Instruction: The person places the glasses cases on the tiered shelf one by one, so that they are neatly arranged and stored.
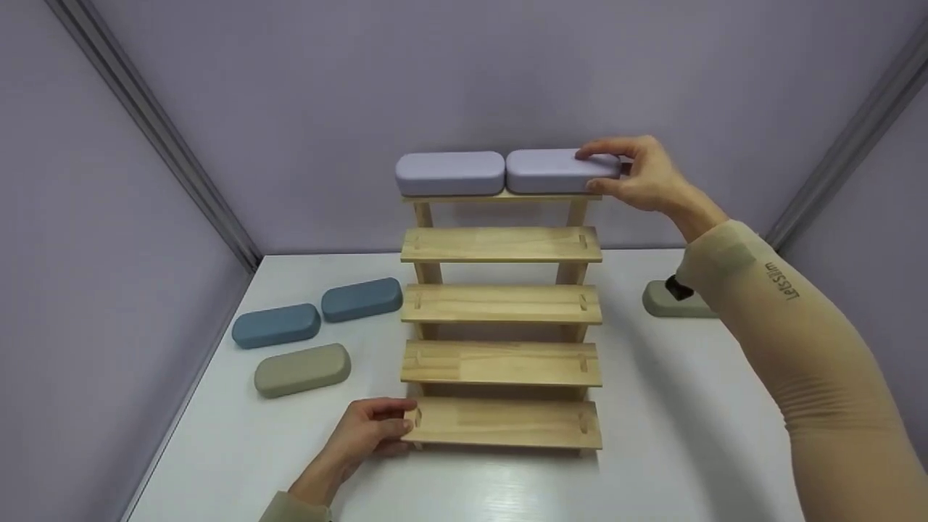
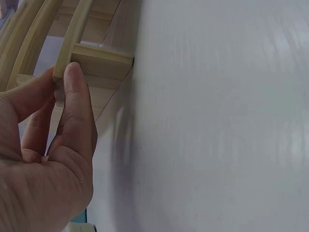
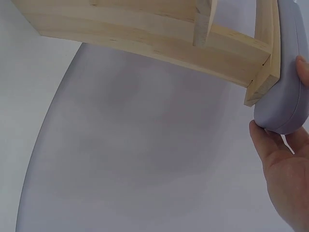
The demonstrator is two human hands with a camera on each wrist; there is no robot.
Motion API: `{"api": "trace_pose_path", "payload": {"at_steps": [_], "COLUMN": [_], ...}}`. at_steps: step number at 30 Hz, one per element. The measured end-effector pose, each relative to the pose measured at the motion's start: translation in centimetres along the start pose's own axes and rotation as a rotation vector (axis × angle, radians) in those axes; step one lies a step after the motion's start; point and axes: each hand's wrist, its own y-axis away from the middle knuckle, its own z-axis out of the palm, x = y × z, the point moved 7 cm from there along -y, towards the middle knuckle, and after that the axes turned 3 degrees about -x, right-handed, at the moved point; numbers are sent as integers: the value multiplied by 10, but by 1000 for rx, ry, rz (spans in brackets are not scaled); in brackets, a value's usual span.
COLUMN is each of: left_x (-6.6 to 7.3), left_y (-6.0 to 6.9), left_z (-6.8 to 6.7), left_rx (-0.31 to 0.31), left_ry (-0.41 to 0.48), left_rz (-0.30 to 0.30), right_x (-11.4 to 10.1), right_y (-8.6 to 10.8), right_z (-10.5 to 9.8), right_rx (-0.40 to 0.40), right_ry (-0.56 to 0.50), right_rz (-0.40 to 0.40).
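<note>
A wooden tiered display rack with several steps stands on the white table. Two lavender glasses cases lie end to end on its top step: a left one and a right one. My right hand grips the right case by its outer end, thumb in front and fingers over the top and back. In the right wrist view, that lavender case juts slightly past the step's end. Down at the lowest step, my left hand pinches the left end of the board between thumb and fingers.
Left of the rack lie two blue glasses cases and a sage-green one. Another green case lies to the right, partly hidden by the right sleeve. Lavender panels surround the white table at the back and sides.
</note>
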Motion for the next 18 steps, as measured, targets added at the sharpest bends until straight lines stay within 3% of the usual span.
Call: {"api": "trace_pose_path", "payload": {"at_steps": [6,18], "left_x": [-2,-3], "left_y": [-1,-2], "left_z": [-1,-3], "left_rx": [9,27], "left_ry": [1,-9], "left_rz": [-1,-8], "right_x": [-1,-3], "right_y": [0,-1], "right_z": [1,5], "right_rx": [18,19], "right_ry": [-1,1], "right_rz": [-57,-82]}}
